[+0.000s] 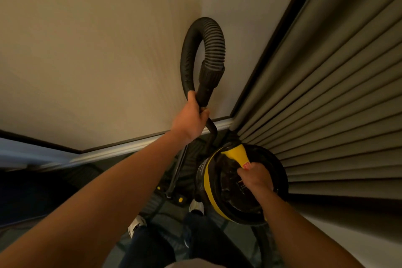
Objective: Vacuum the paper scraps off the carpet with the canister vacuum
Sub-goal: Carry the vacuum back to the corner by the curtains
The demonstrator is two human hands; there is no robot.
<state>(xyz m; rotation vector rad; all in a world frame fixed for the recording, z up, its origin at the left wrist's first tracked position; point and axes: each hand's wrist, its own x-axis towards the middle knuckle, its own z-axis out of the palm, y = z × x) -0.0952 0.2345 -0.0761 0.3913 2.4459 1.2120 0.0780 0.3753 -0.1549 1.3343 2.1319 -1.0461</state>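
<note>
Seemingly nothing vacuumed: left hand (191,121) grips the hose (203,50), right hand (256,177) clasps the canister vacuum (217,180) handle. Scraps unseen (carpet dim).

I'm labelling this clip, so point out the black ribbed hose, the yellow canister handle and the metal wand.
Black ribbed hose (218,38), head view, top of loop.
Yellow canister handle (237,153), head view, bare upper end.
Metal wand (178,172), head view, mid-shaft.

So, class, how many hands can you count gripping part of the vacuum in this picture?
2. The left hand grips the black wand just below the hose cuff, in front of the wall. The right hand grips the yellow handle on top of the canister, beside the blinds.
</note>
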